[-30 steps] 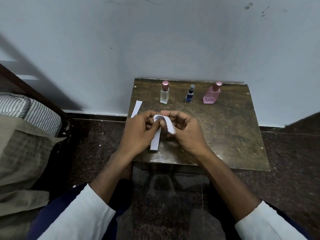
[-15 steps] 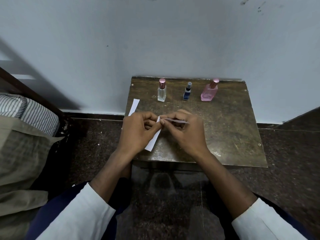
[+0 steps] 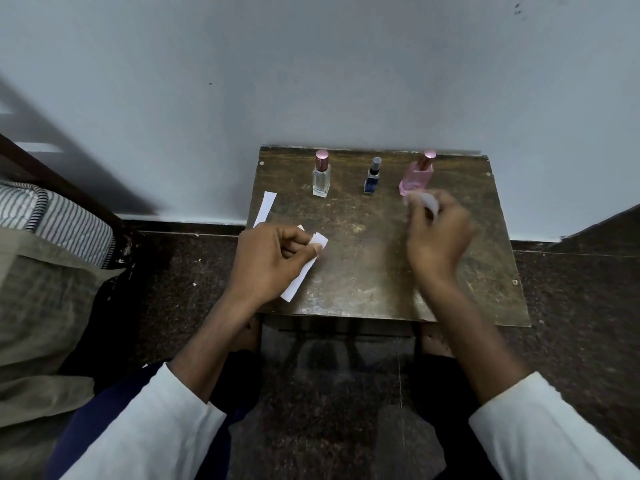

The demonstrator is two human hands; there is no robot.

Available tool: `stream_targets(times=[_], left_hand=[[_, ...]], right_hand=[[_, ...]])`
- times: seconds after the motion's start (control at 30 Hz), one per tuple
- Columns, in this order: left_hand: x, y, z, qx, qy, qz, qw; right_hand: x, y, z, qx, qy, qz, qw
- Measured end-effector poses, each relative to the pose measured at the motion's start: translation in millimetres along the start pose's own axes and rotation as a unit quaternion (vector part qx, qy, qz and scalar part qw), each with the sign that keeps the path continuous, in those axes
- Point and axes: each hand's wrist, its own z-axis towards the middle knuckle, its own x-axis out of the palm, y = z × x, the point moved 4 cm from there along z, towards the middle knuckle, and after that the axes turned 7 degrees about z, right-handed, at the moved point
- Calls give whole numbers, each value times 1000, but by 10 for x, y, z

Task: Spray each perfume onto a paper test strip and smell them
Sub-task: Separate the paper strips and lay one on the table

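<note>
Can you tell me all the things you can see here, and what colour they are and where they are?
Table: one, dark brown, against the wall.
Clear bottle: one, pink cap, back of table, left.
Blue bottle: one, dark cap, back middle.
Pink bottle: one, pink cap, back right.
Loose paper strip: one, white, table's left edge.
Held paper strips: white, count unclear, in the left hand.
Blurred paper strip: one, white, in the right hand.
Striped cloth: one, white and dark, far left.
Wall: pale grey-blue, behind.
Floor: dark, speckled.
Sleeves: two, white.
Left hand: pinching strips.
Right hand: blurred, near the pink bottle.
</note>
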Motion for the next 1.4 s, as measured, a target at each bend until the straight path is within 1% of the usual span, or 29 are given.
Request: stream_targets(times=[0.03,0.07,0.17,0.2,0.27,0.37,0.47,0.57,0.7,0.87,0.93,1.17,1.23,1.3,1.4], left_hand=[[-18,25,3,-14,-7,-10,1000],[-45,47,7,-28,-15,-18,999],[-100,68,31,-35,-37,1,999],[-115,69,42,-28,-49,18,998],[-140,100,61,-23,-67,50,996],[-134,188,104,-23,-69,81,994],[-107,252,129,-30,-70,88,993],[-93,262,162,-22,-81,103,991],[-84,265,180,4,-86,154,984],[-37,266,166,16,-58,225,973],[-39,249,153,9,-60,246,967],[-90,242,121,-21,-86,239,967],[-99,240,121,-22,-94,240,966],[-111,225,114,-21,-98,250,963],[-124,185,91,-24,-100,297,949]], right_hand=[[-89,-41,65,-6,-20,3,1000],[-126,-43,76,-17,-10,8,1000],[3,9,-69,-40,95,22,994],[63,10,-109,-45,117,22,992],[150,17,-147,-49,137,32,989],[222,55,-193,-77,168,28,982],[298,116,-284,-116,211,4,971],[344,154,-336,-132,242,-1,961],[381,155,-368,-143,253,-16,957],[444,137,-392,-149,259,-21,954],[459,117,-400,-154,263,-30,952],[483,81,-448,-147,266,-24,953],[502,80,-466,-134,270,-20,953],[515,84,-477,-104,272,8,957],[528,72,-487,-50,274,64,958]])
